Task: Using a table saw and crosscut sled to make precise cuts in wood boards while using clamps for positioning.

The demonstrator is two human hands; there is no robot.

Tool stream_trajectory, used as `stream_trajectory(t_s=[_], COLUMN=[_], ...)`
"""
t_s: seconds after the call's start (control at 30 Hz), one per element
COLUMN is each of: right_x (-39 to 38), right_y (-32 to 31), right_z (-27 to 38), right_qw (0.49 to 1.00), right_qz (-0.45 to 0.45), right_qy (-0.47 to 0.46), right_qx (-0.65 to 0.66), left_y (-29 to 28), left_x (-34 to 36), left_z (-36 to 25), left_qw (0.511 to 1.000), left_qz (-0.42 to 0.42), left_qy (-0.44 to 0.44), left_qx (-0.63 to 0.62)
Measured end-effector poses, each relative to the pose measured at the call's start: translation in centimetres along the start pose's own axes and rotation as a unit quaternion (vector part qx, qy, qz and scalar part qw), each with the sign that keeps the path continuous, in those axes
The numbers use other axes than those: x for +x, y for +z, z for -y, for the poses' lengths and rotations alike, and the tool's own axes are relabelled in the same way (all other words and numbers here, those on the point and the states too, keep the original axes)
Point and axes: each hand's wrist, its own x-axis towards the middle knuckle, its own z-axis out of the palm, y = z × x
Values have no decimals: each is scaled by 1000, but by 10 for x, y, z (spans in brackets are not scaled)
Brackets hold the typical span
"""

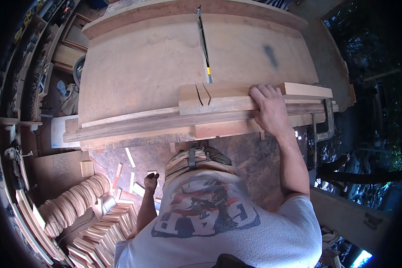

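Right hand (pixel 270 107) mostly closed over the right end of the notched block (pixel 191 94), fingers bent across the top, apparently gripping; thumb not clear from this angle. Notched block on the near side of the counter (pixel 138 67), set along the laminated rail (pixel 134 123), slits roughly in line with the long slot (pixel 204 42) in the counter. Fixed to the rail or loose: can't tell. Pale end block (pixel 306 90) just right of the right hand, near the metal clamp (pixel 330 118). Left hand (pixel 151 181) down by the left side, over the floor, well apart from the counter, fingers curled in; empty or holding something small: can't tell. Offcuts (pixel 130 157) on the floor nearby, stacked flat pieces (pixel 100 228) and a row of rounded pieces (pixel 76 203) lower left. Step in hand, best guess: steadying or positioning wood at the rail for a cut along the slot, judging by the slit alignment. No blade clearly visible; running or stopped, can't tell. Next move probably calls for even pressure along the rail, with no twist. Keep right-hand fingers clear of the slot line. Bring up the left hand only for extra support.
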Motion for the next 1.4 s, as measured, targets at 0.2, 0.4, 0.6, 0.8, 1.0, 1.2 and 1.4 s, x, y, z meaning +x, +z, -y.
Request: stream_trajectory(t_s=[0.2, 0.4, 0.6, 0.8, 1.0, 1.2, 1.4], right_x=[-12, -9, -6, 0, -9, -7, -12], right_y=[13, 11, 20, 15, 24, 23, 29], right_z=[-4, -5, -11, -4, -2, 2, 4], right_qw=[997, 997, 992, 988, 983, 979, 973], right_qz=[-72, -67, -120, -149, -170, -191, -218], right_qy=[-33, -28, -45, -49, -62, -67, -71], right_qx=[-3, 22, 8, 7, -2, -5, -23], left_y=[-12, -8, -10, -12, -4, 23, 28], left_x=[4, 8, 18, 20, 40, 46, 35], left_z=[14, 43, 29, -24, -10, 0, 5], left_qw=[998, 993, 989, 990, 951, 991, 994], left_qz=[26, -50, -46, 17, 30, -71, -66], left_qy=[-17, 99, 111, 56, 166, 110, 86], left_qx=[57, 45, 88, 126, 261, 41, 25])
